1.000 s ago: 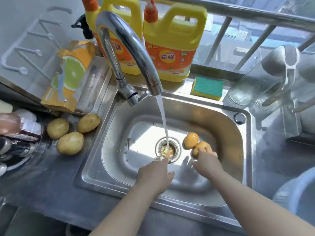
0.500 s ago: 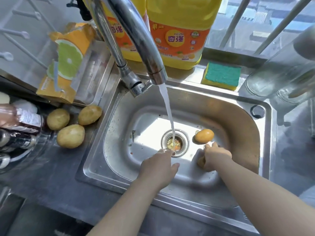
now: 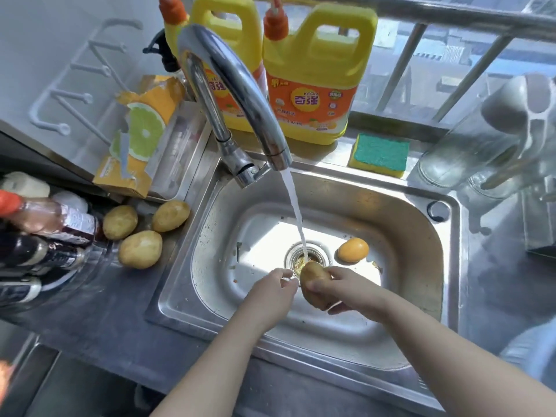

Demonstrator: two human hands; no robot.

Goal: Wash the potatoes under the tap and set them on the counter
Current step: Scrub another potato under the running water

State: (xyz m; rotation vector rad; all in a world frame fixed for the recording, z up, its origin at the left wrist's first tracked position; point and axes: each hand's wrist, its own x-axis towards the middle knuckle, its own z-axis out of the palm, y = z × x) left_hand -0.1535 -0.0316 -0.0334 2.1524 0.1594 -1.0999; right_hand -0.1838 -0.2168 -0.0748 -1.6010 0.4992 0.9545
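My right hand (image 3: 352, 291) grips a brown oval potato (image 3: 314, 285) under the curved chrome tap's (image 3: 240, 85) stream. My left hand (image 3: 270, 293) is just beside it, loosely curled and empty, perhaps brushing it. A second, yellower potato (image 3: 353, 249) lies in the steel sink (image 3: 421, 230) beyond, and three washed-looking potatoes (image 3: 140, 249) sit on the grey counter (image 3: 105, 311) to the left.

Head view, wide-angle. Hard daylight from the window (image 3: 451, 73) behind the sink (image 3: 418, 245) overexposes the basin floor to white glare and leaves highlights on the faucet (image 3: 240, 94). The tabletop (image 3: 102, 323) in front of the sink lies in shade. Bottles (image 3: 48, 227) left of the sink and glassware (image 3: 481, 139) to its right are smeared and bent by edge distortion.
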